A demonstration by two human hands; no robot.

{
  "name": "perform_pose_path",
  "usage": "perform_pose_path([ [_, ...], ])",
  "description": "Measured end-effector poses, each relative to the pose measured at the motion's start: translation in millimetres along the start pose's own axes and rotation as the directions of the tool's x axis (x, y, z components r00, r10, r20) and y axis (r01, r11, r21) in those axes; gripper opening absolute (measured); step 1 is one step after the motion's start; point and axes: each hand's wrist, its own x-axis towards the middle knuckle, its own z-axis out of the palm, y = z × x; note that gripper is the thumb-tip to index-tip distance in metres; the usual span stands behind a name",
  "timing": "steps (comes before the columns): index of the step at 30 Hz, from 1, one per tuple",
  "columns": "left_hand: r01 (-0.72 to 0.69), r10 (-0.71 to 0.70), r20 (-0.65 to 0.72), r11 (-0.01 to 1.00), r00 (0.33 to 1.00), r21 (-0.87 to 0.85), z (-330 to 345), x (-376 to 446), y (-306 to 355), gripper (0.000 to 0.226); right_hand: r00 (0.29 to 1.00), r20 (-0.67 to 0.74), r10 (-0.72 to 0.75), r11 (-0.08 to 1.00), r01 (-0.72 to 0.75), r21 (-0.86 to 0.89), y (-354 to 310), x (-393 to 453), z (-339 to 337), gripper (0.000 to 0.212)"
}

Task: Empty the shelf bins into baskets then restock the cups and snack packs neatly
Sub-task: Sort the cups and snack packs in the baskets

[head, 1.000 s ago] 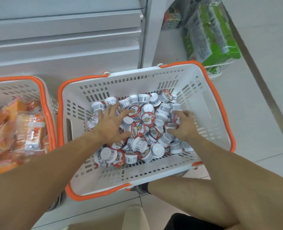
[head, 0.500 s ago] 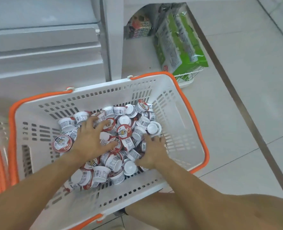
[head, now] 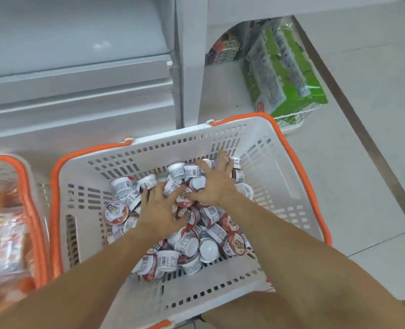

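in the head view, a pale tiled floor [head: 374, 129] is seen, crossed by a dark strip along the right. white shelving [head: 78, 91] is stood at the top left, with a white upright beside it. green packs [head: 284, 74] are leaned in a wire rack on a low shelf at the upper right, and darker packs are seen behind them, too blurred to read. a white basket [head: 279, 186] with an orange rim is set on the floor in front of the shelving, its walls slotted. a pile of small cups [head: 189, 245], white with red lids, is heaped in its middle. a second basket [head: 28, 186] is placed just beside it on the left, and orange snack packs [head: 7, 233] are seen in it, blurred. both hands are lowered into the first basket, onto the pile. the left hand [head: 158, 210] is spread wide with fingers splayed over the cups at the left of the heap. the right hand [head: 217, 181] is likewise spread flat over the cups at the far side of the heap, its thumb touching a red lid beside the left fingers. no cup is seen gripped by either hand.
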Motion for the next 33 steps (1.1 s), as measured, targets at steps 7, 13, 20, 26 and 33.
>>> perform_pose_path([
  [7, -0.09, 0.08, -0.085, 0.989, 0.993, -0.119, 3, -30, -6, 0.055, 0.949, 0.098, -0.3, 0.924, 0.315, -0.217, 42, -45, -5, 0.052],
  [13, -0.152, 0.05, -0.223, 0.87, 0.974, -0.468, -1, -53, -8, 0.022, 0.936, 0.187, -0.298, 0.943, 0.32, -0.097, 47, -72, 7, 0.068],
  [20, -0.03, 0.012, -0.068, 0.961, 0.998, -0.274, -21, -7, -17, 0.082, 1.0, 0.023, 0.019, 0.998, -0.02, 0.057, 15, -62, 13, 0.071],
  [26, 0.127, -0.168, -0.106, 0.94, 0.98, -0.317, -19, 17, -17, 0.065, 0.997, 0.072, 0.022, 0.998, -0.027, 0.064, 23, -62, 13, 0.083],
  [33, 0.072, -0.153, -0.246, 0.948, 0.957, -0.312, -28, 16, -30, 0.055, 0.992, 0.125, -0.012, 0.999, 0.016, -0.032, 33, -70, -5, 0.064],
])
